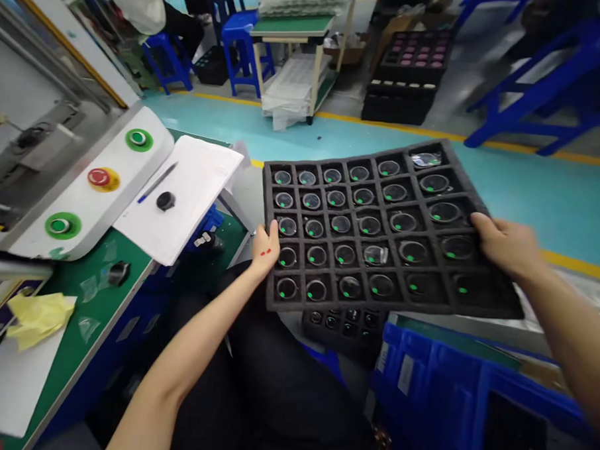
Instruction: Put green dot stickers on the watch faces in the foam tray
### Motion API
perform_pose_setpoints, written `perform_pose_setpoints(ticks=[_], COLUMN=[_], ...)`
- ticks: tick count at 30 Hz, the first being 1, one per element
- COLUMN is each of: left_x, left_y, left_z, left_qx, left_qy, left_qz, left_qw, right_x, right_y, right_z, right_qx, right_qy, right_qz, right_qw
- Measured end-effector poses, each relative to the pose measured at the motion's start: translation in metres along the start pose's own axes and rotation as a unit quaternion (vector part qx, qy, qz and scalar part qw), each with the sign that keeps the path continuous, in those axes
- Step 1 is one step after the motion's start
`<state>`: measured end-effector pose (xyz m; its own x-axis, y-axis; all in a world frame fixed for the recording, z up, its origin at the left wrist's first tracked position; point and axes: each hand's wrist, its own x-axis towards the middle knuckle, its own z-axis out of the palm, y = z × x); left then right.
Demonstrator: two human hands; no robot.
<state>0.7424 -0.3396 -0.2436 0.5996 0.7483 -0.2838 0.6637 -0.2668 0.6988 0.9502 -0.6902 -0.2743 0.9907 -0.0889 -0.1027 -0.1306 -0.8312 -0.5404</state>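
Between my two hands is a black foam tray (346, 246) divided into square compartments, held tilted above my lap. Round, dark, clear-topped parts (403, 221) with green dots sit in its compartments. My left hand (266, 246) grips the tray's left edge, thumb on top. At the opposite edge, my right hand (508, 244) is closed on the rim, its fingers hidden underneath. A second black tray (348, 326) with similar parts shows below the held one, partly covered by it.
At left a machine panel (152, 122) carries green and red buttons. White paper (197, 181) holds a pen (157, 182) and a small black part (166, 200). A yellow cloth (41, 316) lies on the green bench (88, 348). Blue bins (432, 390) stand lower right; stools and a cart (293, 27) are beyond.
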Motion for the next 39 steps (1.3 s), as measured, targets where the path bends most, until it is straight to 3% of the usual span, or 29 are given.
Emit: perform_pose_setpoints(ticks=[4, 8, 12, 16, 21, 25, 32, 39], left_x=[0.060, 0.114, 0.153, 0.175, 0.178, 0.175, 0.179, 0.141], left_y=[0.007, 0.008, 0.006, 0.000, -0.014, -0.025, -0.029, -0.037], left_z=[0.016, 0.047, 0.089, 0.146, 0.225, 0.275, 0.329, 0.379], left_qx=[0.052, 0.115, 0.196, 0.282, 0.347, 0.374, 0.400, 0.385], left_qy=[-0.027, -0.069, -0.128, -0.217, -0.331, -0.390, -0.442, -0.502], left_qz=[0.059, 0.108, 0.145, 0.181, 0.238, 0.266, 0.302, 0.330], left_qw=[0.997, 0.985, 0.962, 0.917, 0.844, 0.798, 0.744, 0.700], right_x=[-0.019, -0.064, -0.123, -0.182, -0.245, -0.274, -0.294, -0.317], right_y=[0.012, 0.036, 0.066, 0.097, 0.119, 0.126, 0.126, 0.137], right_z=[0.046, 0.109, 0.170, 0.221, 0.272, 0.297, 0.335, 0.351], right_qx=[0.073, 0.171, 0.297, 0.387, 0.431, 0.445, 0.454, 0.411], right_qy=[-0.017, 0.013, 0.010, -0.006, -0.016, -0.026, -0.041, -0.052], right_qz=[0.096, 0.190, 0.272, 0.376, 0.512, 0.586, 0.656, 0.723], right_qw=[0.993, 0.967, 0.915, 0.842, 0.743, 0.677, 0.602, 0.552])
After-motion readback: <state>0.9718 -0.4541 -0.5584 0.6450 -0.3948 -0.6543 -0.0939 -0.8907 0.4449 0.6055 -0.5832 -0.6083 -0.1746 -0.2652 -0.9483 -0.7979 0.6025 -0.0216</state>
